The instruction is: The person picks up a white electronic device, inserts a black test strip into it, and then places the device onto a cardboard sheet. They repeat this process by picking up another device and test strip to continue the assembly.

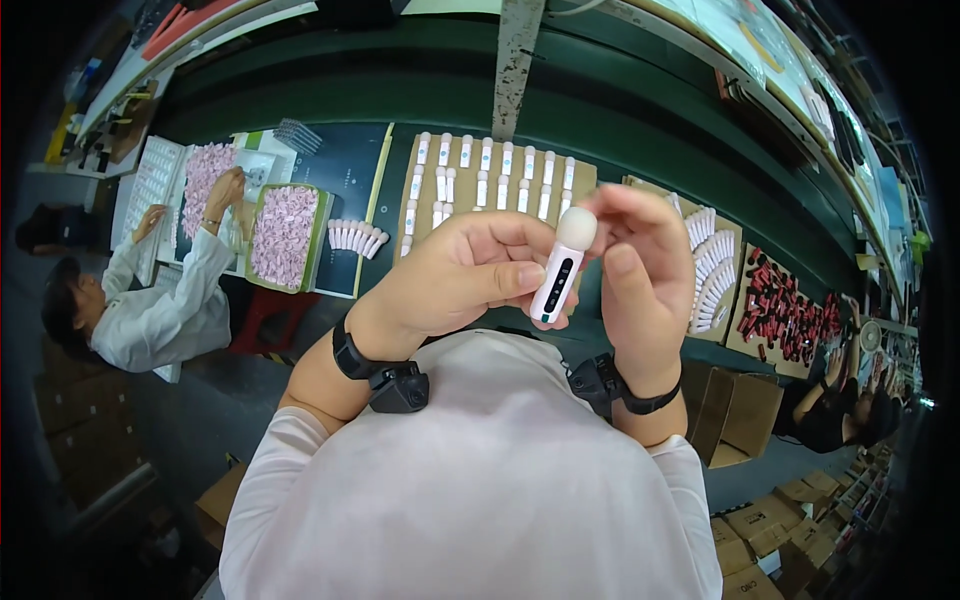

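Head view: both hands hold one white handheld device above the bench.

The left hand (455, 275) pinches the lower body of the white device (560, 268) between thumb and curled fingers; the right hand (640, 275) closes around its rounded top end. The device sits tilted, raised above the cardboard tray (420, 185) carrying rows of similar white units. A co-worker (150, 300) at far left handles a green tray of pink parts (285, 235).

Pale pink wand (556, 272), seemingly white-tipped.
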The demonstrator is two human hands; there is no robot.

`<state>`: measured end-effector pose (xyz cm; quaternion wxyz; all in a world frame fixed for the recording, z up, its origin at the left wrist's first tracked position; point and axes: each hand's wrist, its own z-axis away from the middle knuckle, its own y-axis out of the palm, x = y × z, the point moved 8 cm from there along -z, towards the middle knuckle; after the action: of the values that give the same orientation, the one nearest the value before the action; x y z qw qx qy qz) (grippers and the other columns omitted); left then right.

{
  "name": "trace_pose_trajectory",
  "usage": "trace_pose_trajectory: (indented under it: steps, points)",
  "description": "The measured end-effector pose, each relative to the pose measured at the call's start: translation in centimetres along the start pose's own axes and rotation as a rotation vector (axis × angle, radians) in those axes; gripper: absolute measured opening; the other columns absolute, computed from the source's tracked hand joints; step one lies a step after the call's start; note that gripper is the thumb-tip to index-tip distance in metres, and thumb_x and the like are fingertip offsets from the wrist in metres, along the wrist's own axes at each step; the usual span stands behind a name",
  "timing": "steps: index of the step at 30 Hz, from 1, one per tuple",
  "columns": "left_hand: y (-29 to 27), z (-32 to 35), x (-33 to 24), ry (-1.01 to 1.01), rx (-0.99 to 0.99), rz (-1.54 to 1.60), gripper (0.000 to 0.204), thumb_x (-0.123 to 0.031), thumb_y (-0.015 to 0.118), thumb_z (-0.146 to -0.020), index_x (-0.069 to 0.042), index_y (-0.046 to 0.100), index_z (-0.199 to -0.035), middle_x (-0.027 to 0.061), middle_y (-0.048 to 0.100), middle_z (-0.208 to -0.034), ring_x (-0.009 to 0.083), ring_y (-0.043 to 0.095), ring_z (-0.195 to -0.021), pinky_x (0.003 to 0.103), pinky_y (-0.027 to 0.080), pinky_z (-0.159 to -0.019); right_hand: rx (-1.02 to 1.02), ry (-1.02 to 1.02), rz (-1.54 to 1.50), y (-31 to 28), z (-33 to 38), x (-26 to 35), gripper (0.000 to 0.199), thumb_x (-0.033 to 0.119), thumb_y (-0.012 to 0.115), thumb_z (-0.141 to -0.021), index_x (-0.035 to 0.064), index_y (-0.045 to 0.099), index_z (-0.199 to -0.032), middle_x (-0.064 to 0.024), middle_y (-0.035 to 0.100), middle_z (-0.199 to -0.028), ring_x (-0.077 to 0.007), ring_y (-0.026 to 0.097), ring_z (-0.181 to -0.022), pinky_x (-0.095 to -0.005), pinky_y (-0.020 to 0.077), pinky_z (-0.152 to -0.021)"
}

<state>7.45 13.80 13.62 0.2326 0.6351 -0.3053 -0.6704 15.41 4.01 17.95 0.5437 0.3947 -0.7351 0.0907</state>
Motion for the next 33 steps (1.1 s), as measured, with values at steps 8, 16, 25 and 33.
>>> trace_pose_trajectory:
  steps: [8,16,25,33]
  points:
    - [1.6,-1.6,0.9,-0.023,0.035,0.053,0.030,-0.012,0.061,-0.091,0.005,0.055,-0.116,0.0146,0.066,-0.100,0.0254,0.068,-0.088,0.036,0.056,-0.080,0.169,0.174,-0.117,-1.6,-0.4,-1.3,0.021,0.014,0.058,-0.093,-0.0016,0.056,-0.107,-0.0134,0.057,-0.107,-0.0169,0.056,-0.095,-0.0282,0.0457,-0.083]
    - [2.1,-2.4,1.6,-0.050,0.025,0.051,0.031,-0.012,0.061,-0.091,0.005,0.055,-0.116,0.0149,0.066,-0.100,0.0266,0.068,-0.087,0.036,0.056,-0.080,0.145,0.203,-0.115,-2.4,-0.4,-1.3,0.021,0.014,0.058,-0.093,-0.0013,0.056,-0.107,-0.0127,0.057,-0.105,-0.0158,0.056,-0.091,-0.0262,0.0465,-0.080]
    - [2.2,-2.5,1.8,-0.055,0.045,0.041,0.031,-0.013,0.062,-0.091,0.005,0.055,-0.115,0.0145,0.066,-0.100,0.0267,0.069,-0.087,0.036,0.056,-0.080,0.149,0.196,-0.135,-2.3,-0.2,-1.2,0.021,0.016,0.058,-0.093,-0.0014,0.056,-0.105,-0.0126,0.057,-0.103,-0.0156,0.056,-0.089,-0.0257,0.0468,-0.078]
    - [2.1,-2.2,1.3,-0.050,0.032,0.030,0.030,-0.012,0.062,-0.091,0.005,0.056,-0.115,0.0145,0.066,-0.100,0.0264,0.069,-0.088,0.035,0.056,-0.080,0.152,0.192,-0.123,-2.0,-0.3,-1.4,0.020,0.015,0.059,-0.093,-0.0011,0.056,-0.105,-0.0128,0.057,-0.102,-0.0156,0.056,-0.088,-0.0254,0.0469,-0.076]
